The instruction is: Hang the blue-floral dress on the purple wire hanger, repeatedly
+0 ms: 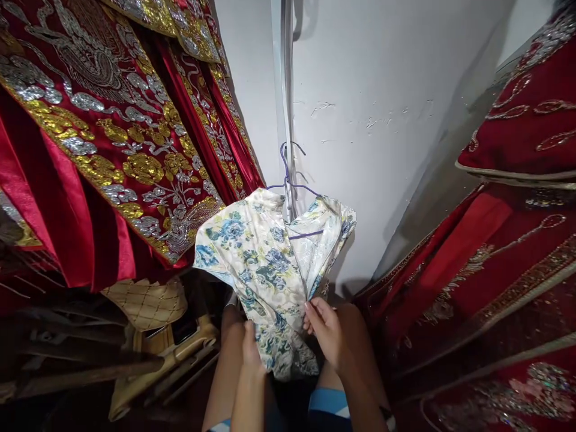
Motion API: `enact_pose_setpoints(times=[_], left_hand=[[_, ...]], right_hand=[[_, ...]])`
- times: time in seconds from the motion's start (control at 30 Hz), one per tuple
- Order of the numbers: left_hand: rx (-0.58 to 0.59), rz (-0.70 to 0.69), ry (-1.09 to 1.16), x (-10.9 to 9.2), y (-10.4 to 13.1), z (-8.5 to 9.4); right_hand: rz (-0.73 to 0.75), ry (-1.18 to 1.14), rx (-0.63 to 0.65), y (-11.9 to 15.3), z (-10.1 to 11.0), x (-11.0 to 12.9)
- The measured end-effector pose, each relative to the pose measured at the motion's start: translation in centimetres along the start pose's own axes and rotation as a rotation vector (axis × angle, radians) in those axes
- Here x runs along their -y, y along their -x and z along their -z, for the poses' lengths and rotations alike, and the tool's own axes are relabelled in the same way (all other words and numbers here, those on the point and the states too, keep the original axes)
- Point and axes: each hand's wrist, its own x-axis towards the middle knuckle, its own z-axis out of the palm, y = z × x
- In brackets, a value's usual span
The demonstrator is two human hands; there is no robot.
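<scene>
A cream garment with blue and green flowers (270, 258) hangs on a purple hanger (286, 171) in the middle of the view. Its front lies partly open at the neck, showing the pale lining and the hanger's lower bar. With fingers pinched, my right hand (323, 327) grips the edge of the front opening near the waist. My left hand (252, 348) holds the garment's lower left side, its fingers mostly hidden behind the cloth.
Red garments with gold and silver sequins (144, 168) hang at the left. More red embroidered garments (472, 270) fill the right. A white wall (360, 78) with a vertical metal pole stands behind. Wooden furniture (157, 372) is at the lower left.
</scene>
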Motion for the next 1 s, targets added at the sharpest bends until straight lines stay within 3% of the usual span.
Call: enact_pose_setpoints(times=[0.07, 0.13, 0.2, 0.3, 0.33, 0.37, 0.4, 0.47, 0.53, 0.63, 0.73, 0.87, 1.0], left_hand=[[-0.01, 0.103, 0.003, -0.4, -0.1, 0.2], [-0.075, 0.096, -0.057, -0.8, -0.5, 0.2], [-0.237, -0.06, -0.15, -0.7, -1.0, 0.0], [-0.569, -0.43, -0.328, 0.3, -1.0, -0.1], [-0.61, -0.535, -0.383, 0.7, -0.8, -0.2], [-0.565, -0.597, -0.436, 1.0, -0.5, -0.3], [-0.44, -0.596, -0.48, 1.2, -0.2, -0.5], [-0.106, -0.456, -0.514, 1.3, 0.3, -1.1], [0.103, -0.304, -0.497, 1.3, 0.7, -1.8], [0.113, -0.29, -0.517, 1.3, 0.8, -2.9], [0.097, -0.338, -0.665, 1.9, 0.3, -3.3], [0.138, -0.357, -0.829, 3.1, -0.5, -3.4], [0.243, -0.282, -0.987, 1.9, -1.1, -3.0]], right_hand=[[0.014, 0.039, 0.067, 0.2, -0.5, 0.2], [0.022, 0.063, 0.095, 0.3, -0.7, 0.4], [0.016, 0.072, 0.095, 0.4, -0.8, 0.6], [-0.007, 0.087, 0.073, 0.5, -0.7, 0.7], [-0.014, 0.095, 0.07, 0.6, -0.7, 0.7], [-0.015, 0.1, 0.068, 0.7, -0.7, 0.8], [-0.011, 0.105, 0.069, 0.8, -0.8, 1.0], [0.008, 0.114, 0.074, 1.0, -1.1, 1.7], [0.014, 0.135, 0.104, 0.9, -1.3, 2.6], [-0.025, 0.14, 0.174, -0.6, -1.3, 4.9], [-0.045, 0.047, 0.162, -4.3, -1.0, 8.8], [0.127, -0.058, 0.105, -10.2, -1.5, 15.6], [0.227, -0.115, 0.079, -12.2, -2.3, 19.5]])
